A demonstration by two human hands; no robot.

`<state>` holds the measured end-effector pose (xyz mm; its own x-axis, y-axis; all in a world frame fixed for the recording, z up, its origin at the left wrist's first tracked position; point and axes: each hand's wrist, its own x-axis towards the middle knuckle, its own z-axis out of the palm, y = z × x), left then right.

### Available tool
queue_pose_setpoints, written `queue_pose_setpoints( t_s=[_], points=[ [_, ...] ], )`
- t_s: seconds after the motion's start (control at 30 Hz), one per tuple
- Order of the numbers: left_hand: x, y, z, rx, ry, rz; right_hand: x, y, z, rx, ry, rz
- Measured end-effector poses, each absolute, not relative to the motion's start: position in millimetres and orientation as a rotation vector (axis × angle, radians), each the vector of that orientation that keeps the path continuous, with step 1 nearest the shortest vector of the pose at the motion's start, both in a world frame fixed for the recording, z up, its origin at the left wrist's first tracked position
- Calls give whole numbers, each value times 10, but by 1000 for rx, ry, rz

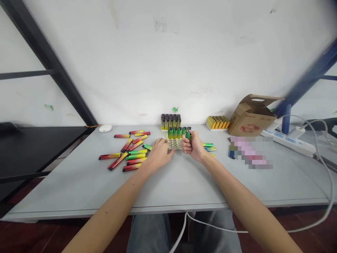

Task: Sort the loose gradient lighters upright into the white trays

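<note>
A pale tray (174, 144) with rows of slots stands at the middle of the table, and several green-yellow lighters (174, 133) are upright in its back row. My right hand (193, 147) is closed round a green lighter (188, 135) at the tray's right side, its dark top showing above the fingers. At the left edge of the tray rests my left hand (160, 151), thumb held apart from the fingers, with nothing visible in it. Just left of that hand lies a loose green lighter (147, 147), partly hidden.
Loose red-and-yellow lighters (118, 161) lie scattered on the left. Behind the tray stands another full set of lighters (171, 122). A tray of yellow lighters (218, 122), an open cardboard box (250, 117) and a white power strip (292, 141) occupy the right; a white case (105, 128) lies back left.
</note>
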<state>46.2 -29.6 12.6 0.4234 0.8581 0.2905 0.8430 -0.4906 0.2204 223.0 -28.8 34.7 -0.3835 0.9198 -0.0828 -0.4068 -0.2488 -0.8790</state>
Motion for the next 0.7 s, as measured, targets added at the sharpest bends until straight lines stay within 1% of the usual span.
queue_pose_setpoints(
  t_s=[0.2, 0.33, 0.43, 0.53, 0.7],
  points=[
    [442, -277, 148, 2590, 1569, 567, 2244, -302, 379, -697, -931, 1807],
    [433, -266, 156, 2552, 1586, 637, 2250, -312, 379, -603, -887, 1783],
    [432, -262, 156, 2531, 1580, 705, 2242, -306, 362, -622, -894, 1757],
    [434, -253, 162, 2515, 1548, 809, 2237, -315, 367, -662, -959, 1722],
    [452, -235, 215, 2356, 1419, 1085, 2280, -368, 415, -667, -1187, 1729]
  ],
)
